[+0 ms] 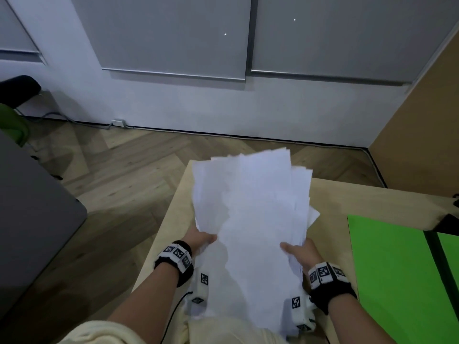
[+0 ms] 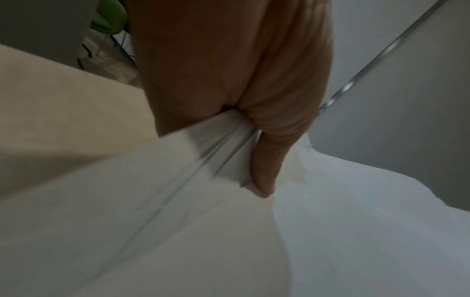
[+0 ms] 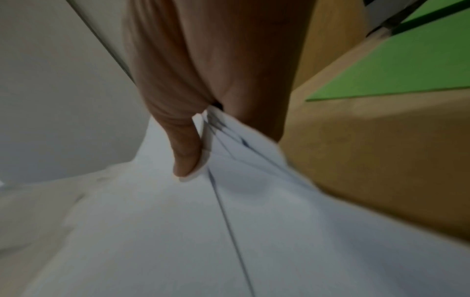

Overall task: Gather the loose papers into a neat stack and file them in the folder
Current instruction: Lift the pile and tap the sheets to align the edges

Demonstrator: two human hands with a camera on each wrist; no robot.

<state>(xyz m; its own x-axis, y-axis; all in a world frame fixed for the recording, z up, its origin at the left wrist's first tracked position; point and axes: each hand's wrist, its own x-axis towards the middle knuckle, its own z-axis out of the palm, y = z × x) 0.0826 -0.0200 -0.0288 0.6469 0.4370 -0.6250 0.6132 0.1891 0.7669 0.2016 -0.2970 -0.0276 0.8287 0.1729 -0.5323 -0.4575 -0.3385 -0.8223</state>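
**Papers: tap the edges flat**

The papers [image 1: 250,209] are up in the air over the light wooden table [image 1: 171,219], held in a loose bunch. The left hand [image 1: 198,240] pinches the left side of the bunch and the right hand [image 1: 301,252] pinches the right side. In both wrist views a thumb [image 2: 264,170] lies on top of the sheets and the rest of the hand goes under.

The far edges do not line up. Some sheets stick out more than others, so the stack is not neat yet.

To do this step well, I think the hands should stand the bunch on one edge on the table, hold it softly, and tap it down. Then turn it and tap the next edge. A tight squeeze would stop the sheets from sliding level.

A green sheet [image 1: 397,269] lies on the table just to the right. I cannot tell if it is the folder.
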